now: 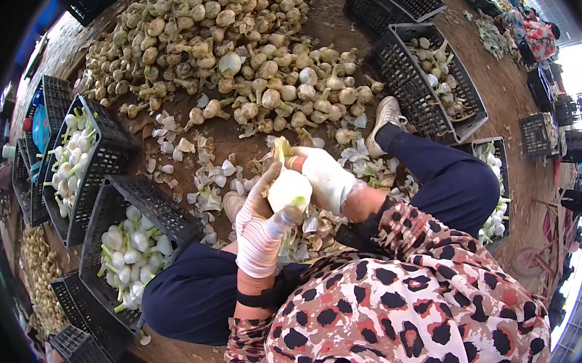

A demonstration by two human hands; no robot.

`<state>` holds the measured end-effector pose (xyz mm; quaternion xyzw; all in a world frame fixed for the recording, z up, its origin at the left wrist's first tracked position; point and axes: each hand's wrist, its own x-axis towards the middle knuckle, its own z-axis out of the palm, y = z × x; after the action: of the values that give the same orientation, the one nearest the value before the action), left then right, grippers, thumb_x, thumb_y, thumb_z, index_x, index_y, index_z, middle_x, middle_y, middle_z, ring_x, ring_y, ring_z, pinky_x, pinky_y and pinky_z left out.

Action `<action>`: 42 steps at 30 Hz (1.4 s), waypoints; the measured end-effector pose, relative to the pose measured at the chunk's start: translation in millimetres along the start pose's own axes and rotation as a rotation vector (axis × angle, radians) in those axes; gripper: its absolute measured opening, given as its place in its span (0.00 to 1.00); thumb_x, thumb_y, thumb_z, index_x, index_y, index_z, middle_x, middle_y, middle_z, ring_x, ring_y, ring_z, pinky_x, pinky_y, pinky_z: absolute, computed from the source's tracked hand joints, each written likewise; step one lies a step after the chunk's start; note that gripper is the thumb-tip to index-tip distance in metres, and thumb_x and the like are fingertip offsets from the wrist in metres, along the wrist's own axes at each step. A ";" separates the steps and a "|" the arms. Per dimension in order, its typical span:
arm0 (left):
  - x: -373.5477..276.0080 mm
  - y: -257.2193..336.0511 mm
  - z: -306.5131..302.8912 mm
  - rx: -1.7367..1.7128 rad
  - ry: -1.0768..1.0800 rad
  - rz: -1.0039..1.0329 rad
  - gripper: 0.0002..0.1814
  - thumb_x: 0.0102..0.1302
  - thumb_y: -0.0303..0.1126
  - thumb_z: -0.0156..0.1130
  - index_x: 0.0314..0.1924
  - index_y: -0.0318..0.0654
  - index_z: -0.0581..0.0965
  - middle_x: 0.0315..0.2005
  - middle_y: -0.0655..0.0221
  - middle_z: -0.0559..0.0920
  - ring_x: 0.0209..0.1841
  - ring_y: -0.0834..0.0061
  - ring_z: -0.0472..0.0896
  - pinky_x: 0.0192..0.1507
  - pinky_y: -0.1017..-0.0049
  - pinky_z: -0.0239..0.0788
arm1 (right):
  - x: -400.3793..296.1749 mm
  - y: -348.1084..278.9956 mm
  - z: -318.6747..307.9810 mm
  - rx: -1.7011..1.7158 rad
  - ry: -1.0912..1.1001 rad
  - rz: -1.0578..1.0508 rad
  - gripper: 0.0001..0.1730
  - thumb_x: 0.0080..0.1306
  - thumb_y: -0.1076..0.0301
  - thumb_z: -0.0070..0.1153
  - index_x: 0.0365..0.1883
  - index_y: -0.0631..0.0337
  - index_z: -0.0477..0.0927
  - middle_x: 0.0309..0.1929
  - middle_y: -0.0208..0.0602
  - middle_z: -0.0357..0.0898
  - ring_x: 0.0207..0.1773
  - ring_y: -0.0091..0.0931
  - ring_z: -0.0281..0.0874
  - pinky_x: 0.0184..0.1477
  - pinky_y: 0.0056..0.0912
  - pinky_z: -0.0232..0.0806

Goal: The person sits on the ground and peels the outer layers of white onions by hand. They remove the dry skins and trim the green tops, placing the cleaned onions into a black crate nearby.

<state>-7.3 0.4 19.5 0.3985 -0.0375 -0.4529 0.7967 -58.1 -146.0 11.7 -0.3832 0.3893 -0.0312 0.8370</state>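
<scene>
My left hand (pixel 262 225), in a striped knit glove, holds a white garlic bulb (pixel 290 189) with a short stalk pointing up. My right hand (pixel 324 176), in a white knit glove with fingertips bare or torn through, is closed at the bulb's stalk end. Whether a small tool is in the right hand cannot be told. Beyond my hands lies a large heap of unpeeled garlic bulbs (pixel 248 67). Loose garlic skins (pixel 210 176) lie scattered over the earth floor under and around my hands.
Black plastic crates of peeled garlic stand at the left (pixel 117 129), beside my left knee (pixel 92 238) and beyond my right knee (pixel 507 196). A crate of rougher bulbs (pixel 459 92) stands at the upper right. Another person (pixel 538 42) sits far off at the upper right.
</scene>
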 end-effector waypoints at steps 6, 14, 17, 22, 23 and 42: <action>-5.0 2.0 3.1 0.000 -0.089 0.018 0.54 0.44 0.38 0.87 0.69 0.34 0.66 0.63 0.58 0.75 0.61 0.66 0.77 0.59 0.68 0.76 | 28.7 23.0 -45.1 -0.986 -0.190 -0.235 0.23 0.70 0.64 0.57 0.60 0.64 0.69 0.48 0.43 0.78 0.47 0.29 0.79 0.50 0.35 0.73; -0.8 -0.4 -3.2 0.085 -0.038 0.069 0.43 0.54 0.35 0.81 0.67 0.30 0.69 0.56 0.59 0.80 0.56 0.69 0.80 0.57 0.71 0.75 | -36.1 -30.2 -39.5 -0.038 -0.487 0.007 0.31 0.76 0.65 0.54 0.73 0.68 0.63 0.63 0.42 0.74 0.64 0.27 0.74 0.64 0.29 0.70; -1.5 0.3 -3.3 0.433 0.070 0.171 0.32 0.64 0.32 0.73 0.65 0.28 0.73 0.54 0.62 0.82 0.53 0.75 0.80 0.57 0.76 0.73 | -48.6 -36.1 -15.5 -0.259 -0.295 -0.091 0.30 0.74 0.66 0.57 0.70 0.69 0.66 0.61 0.39 0.77 0.62 0.24 0.75 0.61 0.27 0.71; -5.4 9.3 -2.9 0.535 0.170 -0.007 0.19 0.69 0.28 0.66 0.57 0.25 0.79 0.47 0.65 0.84 0.46 0.78 0.80 0.52 0.78 0.72 | -46.6 -22.3 -20.7 -0.995 -0.162 -0.526 0.31 0.66 0.73 0.59 0.68 0.65 0.69 0.57 0.46 0.78 0.60 0.36 0.78 0.61 0.34 0.70; -5.0 11.6 -4.0 0.538 0.128 -0.067 0.19 0.70 0.29 0.66 0.57 0.25 0.79 0.46 0.65 0.85 0.46 0.78 0.80 0.52 0.79 0.72 | -47.1 -20.2 -20.4 -1.184 -0.160 -0.634 0.31 0.65 0.74 0.59 0.67 0.64 0.70 0.56 0.48 0.78 0.59 0.39 0.78 0.61 0.36 0.70; 7.9 5.4 -13.6 -0.005 0.442 0.026 0.08 0.72 0.29 0.55 0.38 0.35 0.80 0.23 0.72 0.78 0.20 0.85 0.71 0.23 0.82 0.63 | -43.8 -2.7 -15.1 -0.147 -0.350 -0.132 0.36 0.70 0.67 0.58 0.73 0.64 0.60 0.67 0.43 0.70 0.68 0.31 0.71 0.67 0.39 0.69</action>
<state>6.8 4.2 11.5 0.4857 0.1342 -0.3442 0.7922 -98.0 -141.8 35.0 -0.4676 0.2131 0.0099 0.8578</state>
